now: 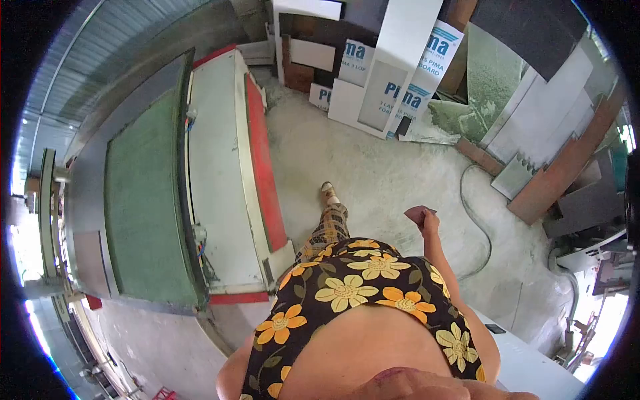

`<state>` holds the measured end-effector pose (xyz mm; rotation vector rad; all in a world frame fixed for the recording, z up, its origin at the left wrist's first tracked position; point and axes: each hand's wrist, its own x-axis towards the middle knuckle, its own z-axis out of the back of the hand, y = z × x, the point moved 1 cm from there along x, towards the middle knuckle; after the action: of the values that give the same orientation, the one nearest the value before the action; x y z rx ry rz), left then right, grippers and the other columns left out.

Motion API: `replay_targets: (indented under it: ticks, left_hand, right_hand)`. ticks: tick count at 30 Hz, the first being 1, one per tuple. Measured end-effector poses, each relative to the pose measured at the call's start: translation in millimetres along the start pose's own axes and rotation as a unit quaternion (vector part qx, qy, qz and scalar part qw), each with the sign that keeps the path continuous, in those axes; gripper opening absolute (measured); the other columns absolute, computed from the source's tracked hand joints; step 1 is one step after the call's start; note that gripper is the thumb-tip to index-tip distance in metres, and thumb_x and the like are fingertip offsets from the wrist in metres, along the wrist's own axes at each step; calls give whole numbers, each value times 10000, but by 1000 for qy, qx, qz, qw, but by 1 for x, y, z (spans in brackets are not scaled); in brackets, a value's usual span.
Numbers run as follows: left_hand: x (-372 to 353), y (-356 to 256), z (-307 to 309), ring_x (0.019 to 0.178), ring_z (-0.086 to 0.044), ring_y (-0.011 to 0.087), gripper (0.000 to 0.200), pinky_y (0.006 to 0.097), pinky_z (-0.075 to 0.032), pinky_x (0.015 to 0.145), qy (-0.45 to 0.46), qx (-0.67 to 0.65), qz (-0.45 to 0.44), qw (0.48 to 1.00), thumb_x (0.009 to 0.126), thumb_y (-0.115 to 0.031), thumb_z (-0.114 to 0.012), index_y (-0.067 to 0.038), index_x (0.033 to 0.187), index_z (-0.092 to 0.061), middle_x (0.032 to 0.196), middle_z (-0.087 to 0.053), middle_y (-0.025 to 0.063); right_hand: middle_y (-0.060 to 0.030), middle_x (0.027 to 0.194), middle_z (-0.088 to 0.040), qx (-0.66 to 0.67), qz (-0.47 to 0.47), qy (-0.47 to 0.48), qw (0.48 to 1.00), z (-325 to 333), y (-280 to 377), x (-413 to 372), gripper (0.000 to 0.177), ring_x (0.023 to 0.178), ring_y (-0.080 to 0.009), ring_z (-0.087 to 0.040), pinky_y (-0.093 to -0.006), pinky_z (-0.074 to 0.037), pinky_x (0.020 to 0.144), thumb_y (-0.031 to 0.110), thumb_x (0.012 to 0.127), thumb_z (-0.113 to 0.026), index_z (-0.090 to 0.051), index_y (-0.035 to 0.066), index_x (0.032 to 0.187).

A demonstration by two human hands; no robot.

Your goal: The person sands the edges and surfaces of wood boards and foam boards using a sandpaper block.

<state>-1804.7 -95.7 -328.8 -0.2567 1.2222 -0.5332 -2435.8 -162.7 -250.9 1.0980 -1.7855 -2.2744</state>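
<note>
My right hand (429, 222) hangs out to the right over the concrete floor, fingers closed on a small dark maroon piece of sandpaper (416, 214). The sheet juts out to the left of the fingers and looks bent or folded. It touches nothing but the hand. My left arm shows only at the shoulder, and my left hand is out of view. One foot in a sandal (327, 191) is stretched forward on the floor.
A long machine with a green bed (150, 193) and a white and red side panel (223, 167) stands to the left. Boards printed Pima (390, 100) lean at the back. A hose (490, 233) curves across the floor on the right, near stacked panels and offcuts (567, 160).
</note>
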Motion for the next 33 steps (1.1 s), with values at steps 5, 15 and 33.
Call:
replay_targets:
  ticks: [5, 15, 33]
  left_hand:
    - [41, -54, -5, 611, -623, 192, 261, 320, -486, 492, 42, 153, 4, 987, 875, -236, -519, -7, 973, -599, 836, -658, 134]
    - [194, -277, -46, 620, -628, 197, 251, 327, -499, 505, 75, 120, -181, 973, 883, -234, -519, -17, 977, -603, 842, -657, 134]
    - [187, -447, -218, 803, -622, 291, 353, 430, -496, 648, 118, 261, -126, 950, 813, -368, -556, -61, 987, -571, 914, -634, 162]
  right_hand:
    - [-120, 870, -633, -117, 28, -52, 991, -19, 27, 65, 308, 786, -219, -601, -354, -484, 664, 190, 758, -622, -615, -33, 970]
    - [-136, 826, -648, -196, 86, -100, 972, -94, 129, 124, 300, 727, -232, -611, -347, -474, 663, 217, 759, -625, -627, -42, 912]
    - [-182, 785, -656, -148, 361, -65, 919, -214, 480, 386, 425, 737, -245, -611, -379, -469, 660, 315, 769, -645, -615, -83, 916]
